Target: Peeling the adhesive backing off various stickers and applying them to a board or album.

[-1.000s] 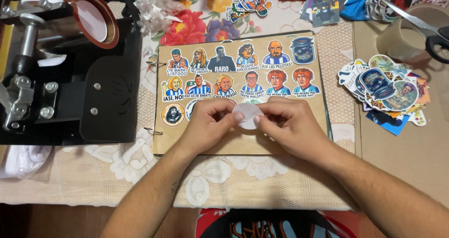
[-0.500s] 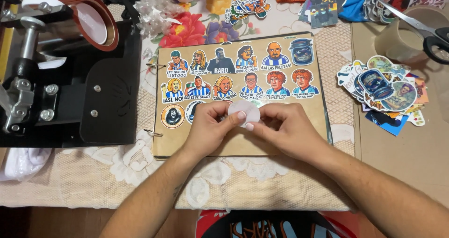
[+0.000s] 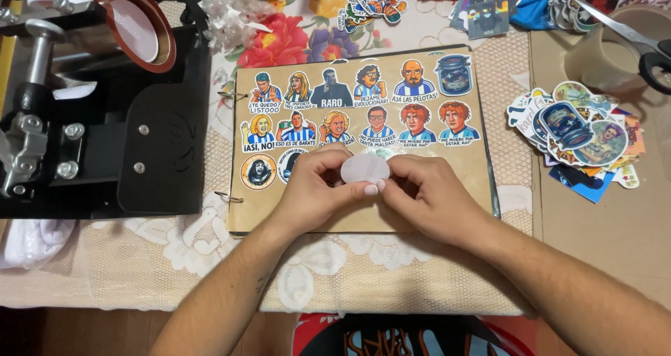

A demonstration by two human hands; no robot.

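Item: round white sticker (image 3: 364, 168) — pinched between left hand (image 3: 318, 188) and right hand (image 3: 428, 194), fingertips closed on its edges, above the brown album page (image 3: 356, 219) beneath the rows of portrait stickers (image 3: 363, 111). Step, judged: peeling the backing — needs a fingernail under the edge.
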